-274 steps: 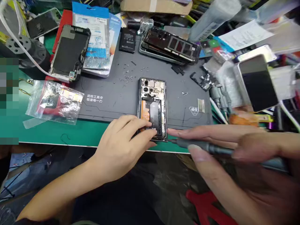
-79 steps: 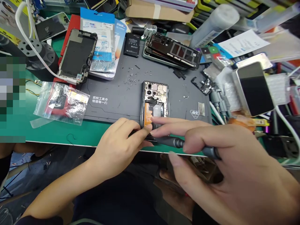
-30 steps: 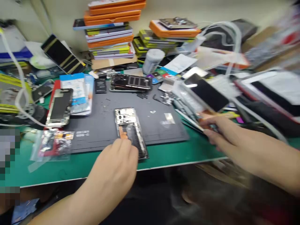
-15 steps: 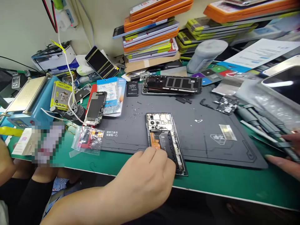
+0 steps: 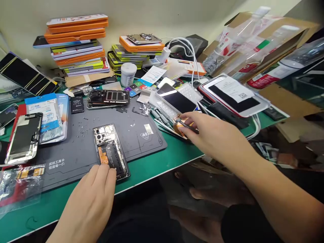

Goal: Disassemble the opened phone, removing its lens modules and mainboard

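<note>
An opened phone [image 5: 107, 148] with its back cover off lies on a dark grey work mat [image 5: 76, 152], showing camera modules and an orange flex part. My left hand [image 5: 93, 195] rests its fingertips on the phone's near end and holds it down. My right hand [image 5: 210, 135] reaches to the right of the mat, where its thumb and fingers pinch a thin dark tool [image 5: 186, 124] above an orange object. A row of grey screwdrivers [image 5: 160, 116] lies just left of those fingertips.
Loose screws [image 5: 81, 126] lie scattered on the mat. A second opened phone [image 5: 107, 98] sits at the mat's back, a screen frame [image 5: 24, 138] and a plastic bag [image 5: 17, 182] at the left. A dark-screened phone [image 5: 176, 98], tablet [image 5: 233, 94], white jar [image 5: 128, 74] and stacked cases [image 5: 76, 44] crowd the back.
My right hand took the screwdriver away from the phone's lower end and moved right to the tools beside the mat. The view swung right. My left hand stayed on the phone.
</note>
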`<state>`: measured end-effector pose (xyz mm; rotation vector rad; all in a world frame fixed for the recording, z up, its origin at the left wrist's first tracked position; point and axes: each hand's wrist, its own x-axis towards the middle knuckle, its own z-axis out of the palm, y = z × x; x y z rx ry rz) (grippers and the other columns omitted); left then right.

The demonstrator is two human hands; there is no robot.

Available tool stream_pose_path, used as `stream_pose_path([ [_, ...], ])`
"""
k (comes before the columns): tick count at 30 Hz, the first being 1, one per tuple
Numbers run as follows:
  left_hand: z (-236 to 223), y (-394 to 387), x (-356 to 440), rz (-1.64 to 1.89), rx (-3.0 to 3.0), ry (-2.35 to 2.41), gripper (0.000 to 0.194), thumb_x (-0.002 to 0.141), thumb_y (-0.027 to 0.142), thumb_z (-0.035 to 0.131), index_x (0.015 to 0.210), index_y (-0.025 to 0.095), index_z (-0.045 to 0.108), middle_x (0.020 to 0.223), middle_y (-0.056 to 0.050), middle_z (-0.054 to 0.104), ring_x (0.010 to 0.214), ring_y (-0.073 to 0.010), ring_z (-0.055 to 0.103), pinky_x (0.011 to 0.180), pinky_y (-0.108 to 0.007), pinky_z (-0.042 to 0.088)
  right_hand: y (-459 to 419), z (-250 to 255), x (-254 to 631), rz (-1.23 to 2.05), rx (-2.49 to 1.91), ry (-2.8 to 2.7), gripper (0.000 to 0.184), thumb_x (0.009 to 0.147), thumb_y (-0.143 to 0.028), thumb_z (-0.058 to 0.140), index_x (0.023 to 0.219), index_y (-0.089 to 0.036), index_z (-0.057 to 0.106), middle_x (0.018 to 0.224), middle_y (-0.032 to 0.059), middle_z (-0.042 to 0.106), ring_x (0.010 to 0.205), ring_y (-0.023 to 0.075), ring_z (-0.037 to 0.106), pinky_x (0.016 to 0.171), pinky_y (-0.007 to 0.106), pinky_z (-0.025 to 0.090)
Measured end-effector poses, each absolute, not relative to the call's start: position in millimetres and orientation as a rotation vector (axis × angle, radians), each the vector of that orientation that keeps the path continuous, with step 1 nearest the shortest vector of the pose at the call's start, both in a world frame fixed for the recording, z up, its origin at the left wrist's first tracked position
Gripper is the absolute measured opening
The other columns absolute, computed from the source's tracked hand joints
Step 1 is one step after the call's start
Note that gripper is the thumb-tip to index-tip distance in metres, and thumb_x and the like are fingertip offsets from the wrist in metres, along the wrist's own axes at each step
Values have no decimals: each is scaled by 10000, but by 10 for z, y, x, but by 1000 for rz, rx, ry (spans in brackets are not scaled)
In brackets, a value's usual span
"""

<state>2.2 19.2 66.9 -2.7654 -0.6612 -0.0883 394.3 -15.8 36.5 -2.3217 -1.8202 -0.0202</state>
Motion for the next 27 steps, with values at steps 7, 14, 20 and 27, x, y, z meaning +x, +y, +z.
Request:
stream_pose_path([
  [7, 591, 203, 41, -37, -2724, -610, 456, 887, -139, 374, 924, 164, 713, 838, -59, 589, 785, -285, 607, 649, -385, 524, -55, 344, 4147, -67, -2352, -1848, 345, 1113, -442, 722, 1344, -186, 711, 1259, 90, 740, 1063, 219, 737, 929, 428, 676],
  [14, 575, 224, 18, -51, -2716, -596, 475, 890, -146, 352, 983, 154, 708, 919, -86, 657, 856, -287, 662, 678, -385, 565, -228, 295, 4009, -152, -2202, -1905, 281, 1124, -415, 696, 1283, -184, 717, 1234, 84, 733, 1116, 234, 721, 991, 462, 654],
  [20, 387, 311, -191, -108, -2807, -617, 469, 965, -65, 351, 1157, 203, 686, 1076, -92, 693, 996, -302, 679, 820, -428, 591, -321, 210, 3786, -73, -2179, -2041, 263, 1112, -420, 724, 1222, -181, 731, 1214, 79, 742, 1080, 216, 728, 971, 436, 663],
  [27, 250, 387, -296, -265, -2918, -664, 485, 991, -44, 383, 1335, 212, 610, 1207, -93, 712, 1054, -282, 699, 899, -415, 595, -325, 48, 3729, -102, -2197, -1969, 308, 1109, -441, 729, 1280, -186, 728, 1271, 92, 739, 1091, 218, 731, 960, 430, 670],
])
